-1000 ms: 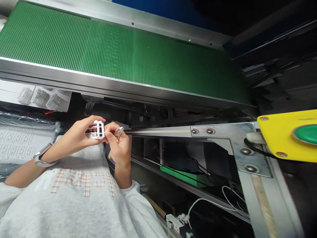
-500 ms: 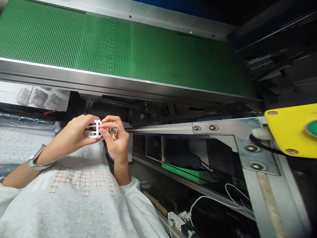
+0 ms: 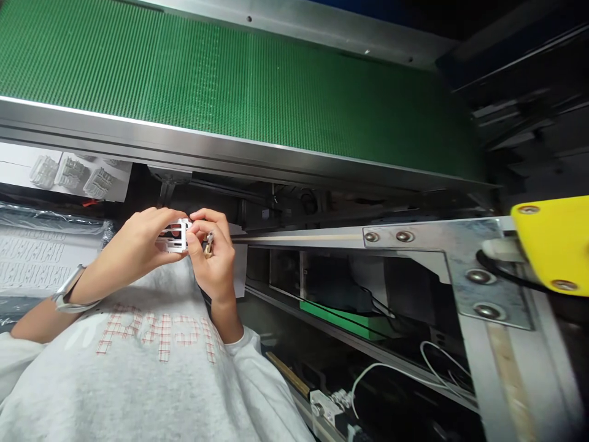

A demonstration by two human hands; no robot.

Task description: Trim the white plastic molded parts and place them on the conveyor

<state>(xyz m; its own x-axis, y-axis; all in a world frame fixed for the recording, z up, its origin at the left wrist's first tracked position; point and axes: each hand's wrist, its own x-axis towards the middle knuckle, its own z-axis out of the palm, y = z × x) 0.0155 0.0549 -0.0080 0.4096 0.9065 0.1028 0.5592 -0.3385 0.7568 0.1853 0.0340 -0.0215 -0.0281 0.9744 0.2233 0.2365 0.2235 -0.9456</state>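
Note:
Held in front of my chest is a small white plastic frame with open slots and crossbars. My left hand wraps its fingers and thumb around the frame's left part. The thumb and forefinger of my right hand press at its right end. Tucked in the curled fingers of that same hand are small beige and metallic pieces, too small to name. My fingers cover both ends of the frame.
A green ribbed conveyor belt with a metal edge runs across the front. At left are bagged clear parts and a tray of flat white parts. A metal frame bracket and yellow switch box stand right.
The view has shifted slightly, moving the belt and yellow box a little in the picture. Both hands keep hold of the white frame, with the right fingers slightly re-angled.

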